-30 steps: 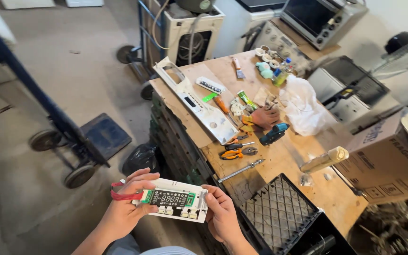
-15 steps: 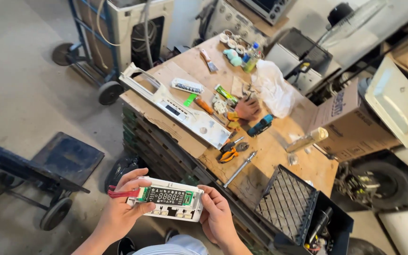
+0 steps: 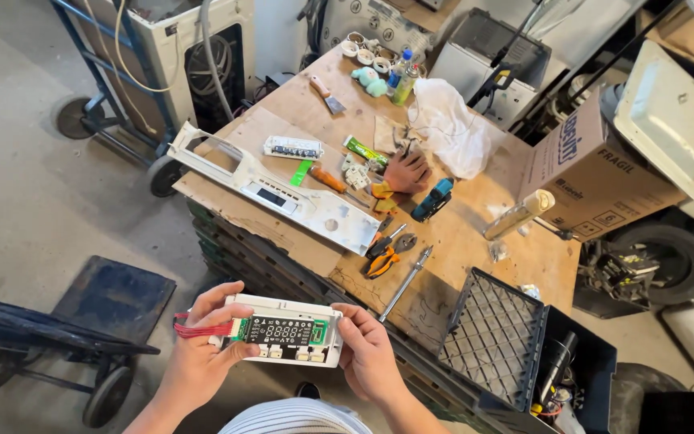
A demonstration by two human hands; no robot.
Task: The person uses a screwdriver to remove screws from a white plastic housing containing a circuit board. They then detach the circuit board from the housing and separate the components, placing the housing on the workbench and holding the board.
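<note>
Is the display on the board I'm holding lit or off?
Off. The display on the board shows only pale unlit segments on dark, and its red wires hang loose by the left hand.

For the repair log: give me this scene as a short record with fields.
left hand: grips the board's left end, by red wires
right hand: grips the board's right end
board: white-framed display board, held level between both hands
bench: wooden, just ahead
on bench: white panel, orange pliers, screwdriver, white cloth
right of bench: cardboard box
</note>
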